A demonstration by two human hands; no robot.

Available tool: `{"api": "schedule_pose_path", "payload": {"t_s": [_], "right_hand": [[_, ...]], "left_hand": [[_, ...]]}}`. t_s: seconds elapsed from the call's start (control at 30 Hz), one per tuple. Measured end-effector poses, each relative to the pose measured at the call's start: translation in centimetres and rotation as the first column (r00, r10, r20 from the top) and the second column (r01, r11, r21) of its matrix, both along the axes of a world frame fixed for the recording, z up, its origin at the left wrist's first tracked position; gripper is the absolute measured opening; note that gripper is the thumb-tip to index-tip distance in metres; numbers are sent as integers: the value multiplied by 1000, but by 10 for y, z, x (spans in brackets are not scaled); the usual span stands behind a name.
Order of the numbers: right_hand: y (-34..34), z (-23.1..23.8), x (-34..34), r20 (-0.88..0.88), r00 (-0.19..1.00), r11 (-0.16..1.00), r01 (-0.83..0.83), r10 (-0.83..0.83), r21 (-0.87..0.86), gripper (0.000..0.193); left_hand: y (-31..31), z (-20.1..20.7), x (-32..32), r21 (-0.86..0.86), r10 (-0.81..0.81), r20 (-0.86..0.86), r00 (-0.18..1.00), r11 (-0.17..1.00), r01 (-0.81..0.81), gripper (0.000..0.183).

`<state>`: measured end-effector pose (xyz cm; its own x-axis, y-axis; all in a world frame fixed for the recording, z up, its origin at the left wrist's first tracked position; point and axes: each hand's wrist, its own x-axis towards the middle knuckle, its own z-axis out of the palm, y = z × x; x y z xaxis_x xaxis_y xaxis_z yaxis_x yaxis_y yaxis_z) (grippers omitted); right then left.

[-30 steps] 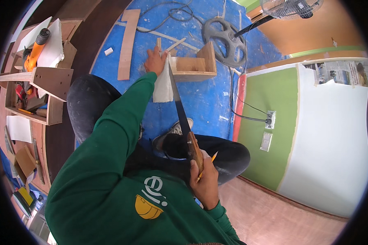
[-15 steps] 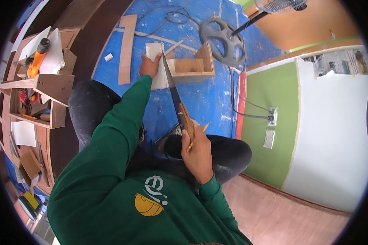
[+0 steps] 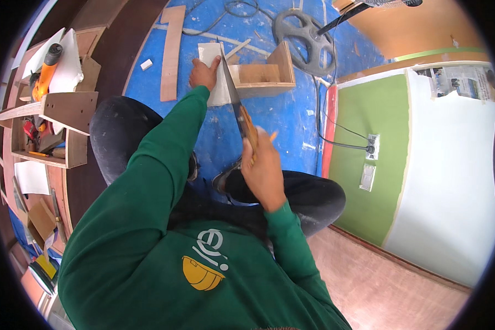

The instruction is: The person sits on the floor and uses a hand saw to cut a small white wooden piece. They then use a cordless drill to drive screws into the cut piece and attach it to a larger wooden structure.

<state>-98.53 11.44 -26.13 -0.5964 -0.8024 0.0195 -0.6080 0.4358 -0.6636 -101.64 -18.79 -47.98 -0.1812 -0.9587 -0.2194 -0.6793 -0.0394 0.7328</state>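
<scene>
My left hand (image 3: 204, 74) grips the left edge of a white board (image 3: 220, 91), thumb on top and the other fingers at its side. In my right hand (image 3: 262, 168) is the wooden handle of a handsaw (image 3: 234, 98). Its dark blade lies along the board's right edge, the tip pointing away from me. A yellow pencil (image 3: 273, 136) sticks out from between the fingers of that same hand. Right beside the board, and partly behind the blade, is an open plywood box (image 3: 265, 86).
A long wooden strip (image 3: 172, 60) and a small white block (image 3: 146, 64) lie on the blue floor sheet (image 3: 297, 124). Beyond the box stands a grey fan base (image 3: 304, 44) with cables. An orange power tool (image 3: 45, 74) rests on wooden shelving (image 3: 69, 113) at left.
My right hand has pushed the saw forward, so the tip reaches farther past the board. My left hand keeps its grip on the board. The whole view has shifted slightly.
</scene>
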Motion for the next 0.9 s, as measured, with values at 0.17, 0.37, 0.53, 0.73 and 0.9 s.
{"api": "schedule_pose_path", "payload": {"t_s": [0.17, 0.37, 0.53, 0.73, 0.9], "right_hand": [[-13, -5, -3, -23, 1000, 999, -13, 12, -36, 35], [87, 81, 47, 65, 998, 998, 25, -28, 57, 40], [27, 8, 9, 12, 1000, 1000, -9, 10, -24, 34], [-4, -5, -1, 37, 999, 1000, 1, -2, 17, 35], [96, 81, 51, 103, 994, 992, 30, -43, 122, 44]], "left_hand": [[-5, -5, 3, -6, 41, 12, 999, 999, -41, 112], [2, -1, 7, 1, 37, -20, 999, 999, -37, 99], [3, 2, 2, 2, 3, -26, 1000, 1000, -3, 100], [-5, -2, 6, 6, 46, -42, 998, 999, -46, 100], [3, -4, 3, 6, 24, -36, 999, 1000, -24, 108]]}}
